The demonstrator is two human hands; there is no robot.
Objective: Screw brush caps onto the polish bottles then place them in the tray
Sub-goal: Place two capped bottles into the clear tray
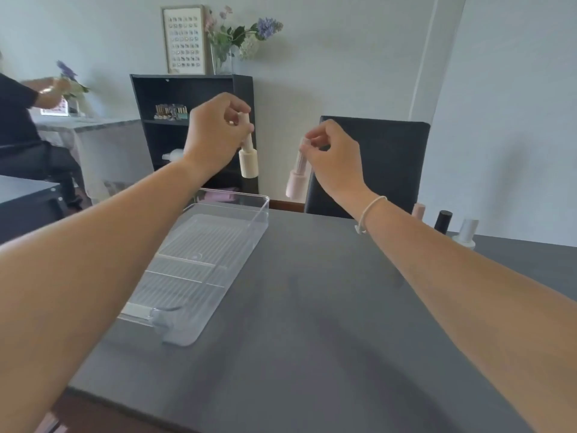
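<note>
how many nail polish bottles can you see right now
5: a cream bottle hanging from the left hand, a pink bottle from the right hand, and three at the table's right edge: pink, black, white, partly behind the right forearm.

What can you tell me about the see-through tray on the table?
The tray is a long, clear plastic box with low walls and rounded corners. Its floor has ribbed lines, and thin dividers cross it. A small handle sticks out at the near end. It lies flat on the dark grey table, under the left arm, slanted away from the person. No bottles are in it and no hand touches it.
</note>
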